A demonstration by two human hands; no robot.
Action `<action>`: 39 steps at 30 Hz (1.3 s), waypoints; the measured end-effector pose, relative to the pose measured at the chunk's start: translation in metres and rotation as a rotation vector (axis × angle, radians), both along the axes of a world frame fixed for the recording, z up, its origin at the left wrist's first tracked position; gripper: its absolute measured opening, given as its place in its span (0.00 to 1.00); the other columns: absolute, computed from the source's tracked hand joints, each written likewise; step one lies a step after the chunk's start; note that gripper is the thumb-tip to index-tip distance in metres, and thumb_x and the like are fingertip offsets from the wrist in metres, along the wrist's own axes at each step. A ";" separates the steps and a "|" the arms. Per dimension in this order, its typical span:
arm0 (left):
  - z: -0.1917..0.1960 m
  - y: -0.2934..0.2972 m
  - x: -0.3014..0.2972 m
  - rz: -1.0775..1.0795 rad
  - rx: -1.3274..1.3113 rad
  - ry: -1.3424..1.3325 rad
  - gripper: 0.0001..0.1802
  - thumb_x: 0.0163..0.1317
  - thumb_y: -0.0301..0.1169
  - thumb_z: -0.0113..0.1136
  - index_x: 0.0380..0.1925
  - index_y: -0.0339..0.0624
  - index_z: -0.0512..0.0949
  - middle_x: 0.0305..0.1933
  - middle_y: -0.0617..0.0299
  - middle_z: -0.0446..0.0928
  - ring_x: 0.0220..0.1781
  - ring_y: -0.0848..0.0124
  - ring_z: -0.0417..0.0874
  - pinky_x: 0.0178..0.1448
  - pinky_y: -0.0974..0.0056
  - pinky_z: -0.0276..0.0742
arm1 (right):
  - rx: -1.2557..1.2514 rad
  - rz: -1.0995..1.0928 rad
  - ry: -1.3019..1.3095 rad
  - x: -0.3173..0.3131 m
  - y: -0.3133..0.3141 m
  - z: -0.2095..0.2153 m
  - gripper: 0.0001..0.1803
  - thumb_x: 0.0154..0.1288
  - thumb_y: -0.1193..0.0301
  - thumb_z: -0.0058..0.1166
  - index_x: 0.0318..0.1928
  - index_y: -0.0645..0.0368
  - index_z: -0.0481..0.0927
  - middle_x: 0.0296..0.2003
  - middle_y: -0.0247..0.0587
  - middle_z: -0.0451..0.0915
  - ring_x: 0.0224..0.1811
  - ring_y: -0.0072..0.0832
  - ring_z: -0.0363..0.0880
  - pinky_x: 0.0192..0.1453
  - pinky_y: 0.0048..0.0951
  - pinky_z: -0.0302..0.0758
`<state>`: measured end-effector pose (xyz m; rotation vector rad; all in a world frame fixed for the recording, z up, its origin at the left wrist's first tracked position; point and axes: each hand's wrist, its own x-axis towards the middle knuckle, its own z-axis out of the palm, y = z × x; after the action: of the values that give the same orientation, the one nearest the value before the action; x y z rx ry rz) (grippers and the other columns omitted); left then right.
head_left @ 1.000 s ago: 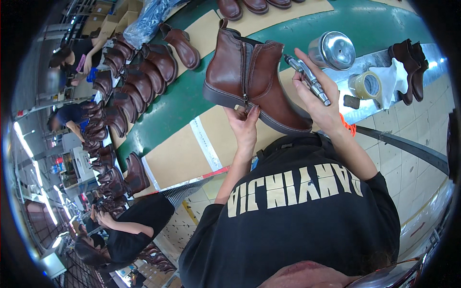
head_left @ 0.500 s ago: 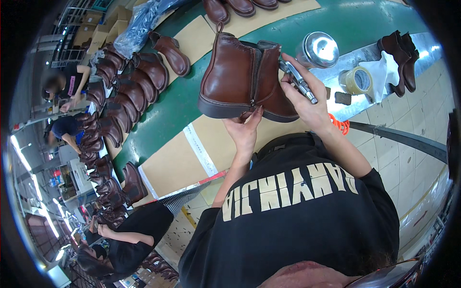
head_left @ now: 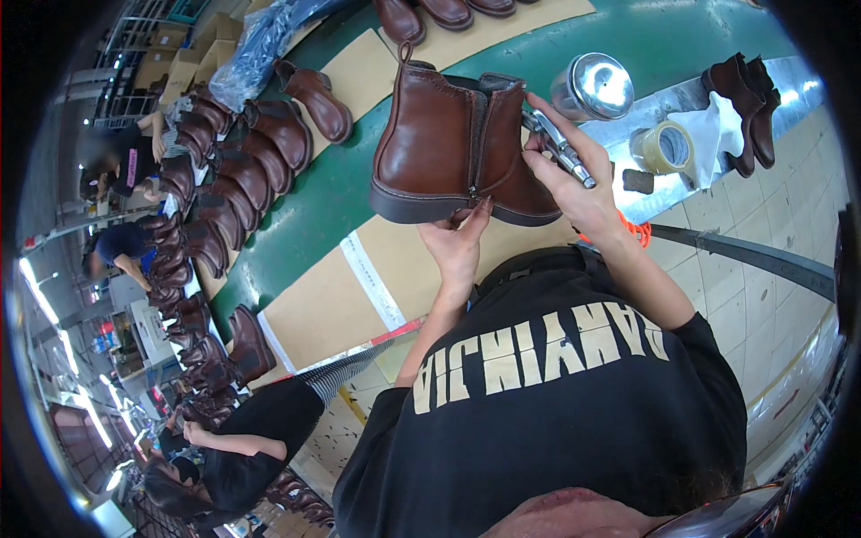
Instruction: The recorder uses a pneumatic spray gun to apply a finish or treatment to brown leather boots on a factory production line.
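Taking the boot as the clock's centre: the green bench (head_left: 296,224) sweeps behind it, with brown cardboard (head_left: 309,300) between 7 and 8 o'clock. Rows of brown boots (head_left: 238,170) crowd 9 o'clock; a dark pair (head_left: 749,99) stands just before 3, near the edge. The boot (head_left: 426,143) itself, brown with a side zip, is held up over the bench, pull loop at 11, heel at 8, toe at 4. The left hand (head_left: 456,242) is beneath it at 6, its grip closed on the sole. At 3 the right hand (head_left: 578,179) has its grip curled round a silver tool, tip close by the boot's front. The metal can (head_left: 596,87) stands at 2; a white cloth (head_left: 722,121) lies at 3, with the tape roll (head_left: 641,154) before it. Then comes the slim tool (head_left: 563,151), and a small dark block (head_left: 638,182) just past 3.
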<state>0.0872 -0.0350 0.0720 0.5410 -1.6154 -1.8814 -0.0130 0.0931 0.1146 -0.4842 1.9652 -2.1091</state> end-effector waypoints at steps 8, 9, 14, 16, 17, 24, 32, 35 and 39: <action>0.002 0.000 -0.001 0.001 -0.018 -0.001 0.27 0.47 0.14 0.65 0.48 0.32 0.68 0.41 0.57 0.77 0.38 0.70 0.82 0.43 0.68 0.78 | 0.011 -0.008 0.011 -0.001 0.000 -0.002 0.29 0.56 0.80 0.51 0.61 0.58 0.70 0.33 0.31 0.72 0.34 0.15 0.69 0.41 0.18 0.68; 0.001 0.000 -0.001 -0.005 -0.027 -0.015 0.28 0.47 0.14 0.66 0.49 0.32 0.67 0.41 0.57 0.77 0.38 0.70 0.82 0.44 0.67 0.78 | 0.012 -0.007 0.011 -0.001 0.000 -0.001 0.29 0.56 0.80 0.51 0.61 0.58 0.70 0.33 0.31 0.72 0.34 0.15 0.69 0.41 0.18 0.68; 0.001 -0.001 -0.001 -0.013 -0.045 -0.047 0.27 0.46 0.15 0.66 0.48 0.31 0.69 0.42 0.57 0.77 0.39 0.70 0.81 0.46 0.66 0.78 | 0.010 -0.005 -0.037 -0.002 -0.001 -0.002 0.29 0.56 0.79 0.51 0.62 0.58 0.69 0.33 0.31 0.72 0.34 0.15 0.69 0.40 0.17 0.68; 0.004 0.000 -0.002 -0.013 -0.079 -0.041 0.25 0.46 0.15 0.66 0.47 0.30 0.70 0.41 0.57 0.77 0.39 0.70 0.81 0.47 0.66 0.78 | 0.010 -0.013 -0.044 -0.002 -0.002 -0.001 0.29 0.56 0.79 0.51 0.62 0.58 0.69 0.33 0.31 0.72 0.34 0.15 0.69 0.41 0.17 0.68; 0.004 0.000 -0.002 -0.014 -0.078 -0.041 0.25 0.46 0.15 0.66 0.47 0.30 0.70 0.41 0.57 0.77 0.39 0.70 0.81 0.47 0.66 0.78 | 0.009 -0.020 -0.052 -0.001 -0.003 -0.001 0.29 0.56 0.79 0.50 0.62 0.58 0.69 0.33 0.31 0.72 0.34 0.15 0.69 0.41 0.17 0.68; 0.005 0.002 -0.003 -0.015 -0.121 -0.031 0.24 0.46 0.14 0.66 0.45 0.29 0.71 0.39 0.57 0.78 0.38 0.70 0.81 0.46 0.66 0.78 | 0.071 -0.078 0.105 -0.005 -0.007 -0.009 0.30 0.59 0.80 0.49 0.64 0.54 0.66 0.30 0.24 0.72 0.30 0.09 0.66 0.35 0.11 0.64; -0.002 0.000 -0.003 0.003 -0.091 -0.046 0.29 0.46 0.14 0.66 0.50 0.31 0.67 0.41 0.56 0.76 0.39 0.70 0.82 0.43 0.67 0.78 | 0.062 -0.085 0.134 -0.007 -0.008 -0.011 0.30 0.58 0.80 0.48 0.64 0.56 0.67 0.31 0.25 0.71 0.32 0.09 0.65 0.39 0.11 0.64; -0.003 -0.002 -0.004 -0.001 -0.056 -0.038 0.32 0.46 0.14 0.66 0.52 0.32 0.64 0.43 0.56 0.75 0.39 0.70 0.81 0.41 0.69 0.78 | 0.052 -0.063 0.112 -0.006 -0.007 -0.008 0.29 0.58 0.81 0.48 0.63 0.57 0.68 0.31 0.25 0.71 0.32 0.10 0.65 0.39 0.11 0.63; -0.003 -0.002 -0.002 -0.041 0.026 0.008 0.32 0.48 0.13 0.64 0.53 0.34 0.62 0.44 0.55 0.75 0.39 0.70 0.81 0.40 0.71 0.79 | 0.022 -0.062 0.048 -0.004 -0.005 -0.005 0.28 0.55 0.80 0.49 0.60 0.58 0.71 0.34 0.33 0.72 0.33 0.17 0.69 0.41 0.18 0.67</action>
<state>0.0848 -0.0373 0.0689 0.5138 -1.6106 -1.9344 -0.0173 0.0882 0.1092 -0.4810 2.0526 -2.1296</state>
